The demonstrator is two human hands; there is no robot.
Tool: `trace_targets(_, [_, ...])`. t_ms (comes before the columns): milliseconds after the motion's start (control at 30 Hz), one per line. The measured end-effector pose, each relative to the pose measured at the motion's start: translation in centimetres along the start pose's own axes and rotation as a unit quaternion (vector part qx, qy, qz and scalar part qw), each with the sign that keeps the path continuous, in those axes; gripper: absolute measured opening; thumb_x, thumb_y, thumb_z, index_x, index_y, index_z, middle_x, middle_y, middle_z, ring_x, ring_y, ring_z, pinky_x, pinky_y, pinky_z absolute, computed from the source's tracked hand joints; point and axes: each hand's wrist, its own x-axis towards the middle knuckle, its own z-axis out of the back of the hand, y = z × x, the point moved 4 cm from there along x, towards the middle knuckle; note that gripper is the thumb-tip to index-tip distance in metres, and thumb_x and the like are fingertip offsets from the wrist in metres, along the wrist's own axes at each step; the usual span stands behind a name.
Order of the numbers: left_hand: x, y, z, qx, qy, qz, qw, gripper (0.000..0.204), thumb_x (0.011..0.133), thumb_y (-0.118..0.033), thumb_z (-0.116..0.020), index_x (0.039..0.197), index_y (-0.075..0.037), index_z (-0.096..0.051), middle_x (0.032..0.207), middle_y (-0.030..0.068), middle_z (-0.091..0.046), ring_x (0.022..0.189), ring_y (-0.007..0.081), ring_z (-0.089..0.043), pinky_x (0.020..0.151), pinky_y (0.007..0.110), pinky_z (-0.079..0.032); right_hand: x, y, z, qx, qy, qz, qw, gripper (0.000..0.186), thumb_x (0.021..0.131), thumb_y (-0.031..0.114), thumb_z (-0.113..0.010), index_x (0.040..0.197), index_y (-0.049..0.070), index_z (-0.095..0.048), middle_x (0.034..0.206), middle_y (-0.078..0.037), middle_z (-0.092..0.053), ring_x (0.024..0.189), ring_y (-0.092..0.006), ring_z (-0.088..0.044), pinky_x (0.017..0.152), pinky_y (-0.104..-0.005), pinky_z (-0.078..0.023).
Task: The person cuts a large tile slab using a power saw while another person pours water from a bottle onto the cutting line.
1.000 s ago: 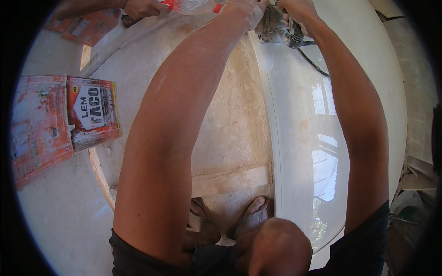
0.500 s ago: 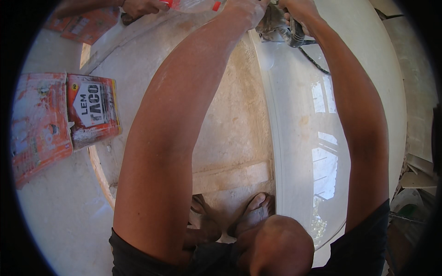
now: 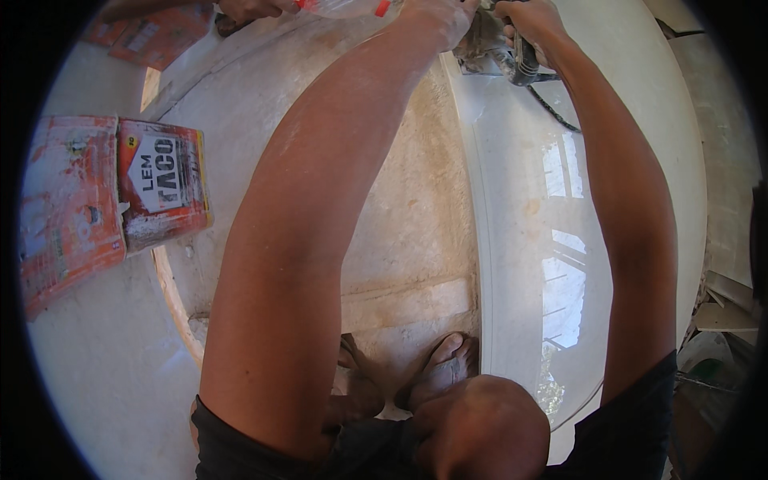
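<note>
My right hand (image 3: 536, 32) is closed around the black handle of a dusty power tool (image 3: 498, 60) near the top edge. A black cord (image 3: 552, 108) runs from the tool over a glossy white slab (image 3: 528, 200). Just left of the tool, my dust-covered left hand (image 3: 444, 20) is closed, partly cut off by the frame; what its fingers grip is unclear. At the upper left, a co-worker's hand (image 3: 256, 8) is by a clear plastic bottle (image 3: 340, 6) with red parts.
Orange-and-white packages (image 3: 72, 208) lie on a pale surface at left, with more orange packages (image 3: 152, 40) behind. My feet are on a dusty concrete floor (image 3: 400, 216), beside the slab. Broken tile pieces (image 3: 724, 316) lie at the far right.
My hands and the tool sit slightly further right in the picture. The co-worker's hand and bottle have shifted a little upward, as have the packages at left.
</note>
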Motion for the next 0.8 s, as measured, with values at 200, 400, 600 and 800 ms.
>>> trace_targets(200, [1.2,0.7,-2.6,-0.006,-0.061,-0.035,0.998,0.046,0.102,-0.019,-0.047,0.147,-0.012,-0.048,0.143,0.014,-0.055,0.132,0.0314,-0.057,0.096,0.059,-0.055,0.0,-0.3,-0.6,0.023,0.015,0.011,1.0,0.048,0.079,0.012,-0.07,0.125,0.0,-0.066,0.094,-0.012,-0.074,0.076,-0.0193,-0.069,0.066,-0.0329,-0.055])
trace_targets(400, [1.1,-0.1,-2.3,-0.009,-0.059,-0.044,0.997,0.046,0.101,-0.02,-0.051,0.146,-0.012,-0.049,0.142,0.0116,-0.056,0.133,0.0296,-0.056,0.103,0.056,-0.049,1.2,-2.0,-0.7,0.054,0.024,0.046,0.997,0.042,0.079,0.008,-0.07,0.12,-0.002,-0.069,0.094,-0.01,-0.074,0.076,-0.0166,-0.068,0.064,-0.031,-0.055])
trace_targets(600, [0.7,0.3,-2.4,0.003,-0.051,-0.031,0.998,0.045,0.101,-0.021,-0.049,0.146,-0.012,-0.049,0.143,0.0114,-0.056,0.136,0.0277,-0.053,0.108,0.057,-0.043,0.5,-1.4,-1.2,0.087,-0.001,0.011,0.996,0.049,0.077,0.004,-0.07,0.125,-0.003,-0.065,0.095,-0.01,-0.074,0.075,-0.0173,-0.067,0.063,-0.0305,-0.055])
trace_targets(800, [0.8,0.2,-3.1,-0.005,-0.068,-0.04,0.997,0.046,0.102,-0.021,-0.048,0.146,-0.012,-0.049,0.143,0.0121,-0.055,0.137,0.0284,-0.052,0.111,0.056,-0.041,0.5,-1.8,-1.1,0.084,0.0,0.012,0.996,0.052,0.076,0.004,-0.07,0.127,-0.004,-0.064,0.096,-0.011,-0.074,0.073,-0.0185,-0.067,0.062,-0.0308,-0.055])
